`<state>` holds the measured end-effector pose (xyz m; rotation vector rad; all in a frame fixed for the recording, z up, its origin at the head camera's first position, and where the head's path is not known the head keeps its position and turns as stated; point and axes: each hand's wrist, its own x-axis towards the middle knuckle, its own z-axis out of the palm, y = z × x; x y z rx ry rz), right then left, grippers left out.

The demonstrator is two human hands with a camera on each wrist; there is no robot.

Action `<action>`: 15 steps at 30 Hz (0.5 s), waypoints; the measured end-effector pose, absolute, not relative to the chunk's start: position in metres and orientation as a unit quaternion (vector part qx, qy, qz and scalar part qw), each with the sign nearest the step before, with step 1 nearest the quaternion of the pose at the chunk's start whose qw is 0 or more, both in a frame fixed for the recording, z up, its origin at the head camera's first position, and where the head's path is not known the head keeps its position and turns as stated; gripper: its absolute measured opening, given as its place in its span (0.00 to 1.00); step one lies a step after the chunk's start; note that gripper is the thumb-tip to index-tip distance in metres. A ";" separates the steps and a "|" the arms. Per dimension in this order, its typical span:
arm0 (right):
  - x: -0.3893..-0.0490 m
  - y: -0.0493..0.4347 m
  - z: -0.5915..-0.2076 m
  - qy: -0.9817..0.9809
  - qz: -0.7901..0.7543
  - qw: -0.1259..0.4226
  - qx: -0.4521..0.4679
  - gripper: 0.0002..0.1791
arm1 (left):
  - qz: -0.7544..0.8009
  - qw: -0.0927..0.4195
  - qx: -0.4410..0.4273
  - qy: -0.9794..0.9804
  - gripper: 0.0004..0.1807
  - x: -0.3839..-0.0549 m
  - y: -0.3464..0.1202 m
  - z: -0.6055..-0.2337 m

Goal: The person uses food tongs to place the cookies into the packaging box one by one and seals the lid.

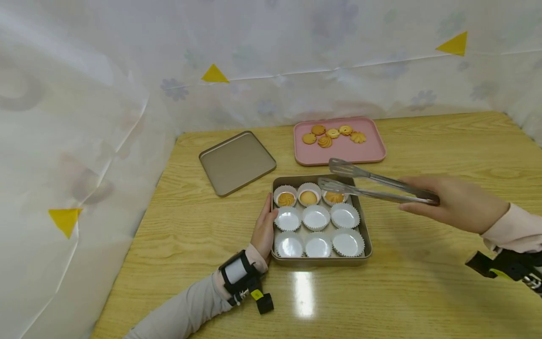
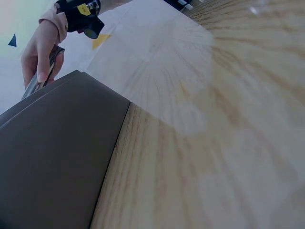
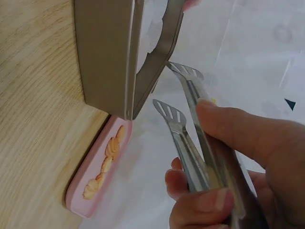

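Note:
My right hand (image 1: 453, 202) grips metal tongs (image 1: 394, 181), their slotted ends spread apart over the back right of a square metal tin (image 1: 364, 235). Nothing sits between the tong tips. Rows of white paper cups (image 1: 315, 217) fill the tin. In the back row lie a swirled cookie (image 1: 286, 199), a smooth round cookie (image 1: 308, 197) and a ridged cookie (image 1: 335, 197), partly behind the tongs; the nearer cups show bare white bottoms. At the tin's left wall, my left hand (image 1: 264, 229) holds on, fingers along the outside and thumb over the rim.
Behind the tin, a pink tray (image 1: 338, 157) bears several cookies (image 1: 324, 141) of different shapes. A flat brown metal lid or tray (image 1: 237, 162) lies at the back left. White patterned sheeting (image 1: 271, 94) hangs along the table's back and left edges.

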<state>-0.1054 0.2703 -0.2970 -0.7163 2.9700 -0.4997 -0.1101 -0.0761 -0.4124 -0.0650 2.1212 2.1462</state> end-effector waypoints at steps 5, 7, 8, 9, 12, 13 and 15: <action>-0.126 0.287 -0.303 0.953 -0.227 0.016 -0.199 0.31 | 0.711 0.066 -0.025 0.700 0.31 -0.110 -0.077 -0.412; -0.136 0.293 -0.307 0.959 -0.222 0.018 -0.177 0.33 | 0.710 0.068 -0.026 0.700 0.31 -0.109 -0.077 -0.412; -0.142 0.295 -0.309 0.963 -0.212 0.025 -0.164 0.35 | 0.711 0.069 -0.026 0.700 0.31 -0.109 -0.077 -0.412; -0.147 0.297 -0.312 0.967 -0.203 0.032 -0.152 0.36 | 0.711 0.069 -0.027 0.700 0.31 -0.109 -0.077 -0.412; -0.164 0.303 -0.320 0.977 -0.168 0.044 -0.125 0.39 | 0.710 0.069 -0.027 0.700 0.31 -0.110 -0.077 -0.412; -0.169 0.304 -0.323 0.979 -0.156 0.049 -0.120 0.40 | 0.711 0.069 -0.026 0.699 0.31 -0.110 -0.077 -0.412; -0.177 0.308 -0.329 0.982 -0.145 0.056 -0.107 0.41 | 0.711 0.071 -0.026 0.699 0.31 -0.110 -0.077 -0.412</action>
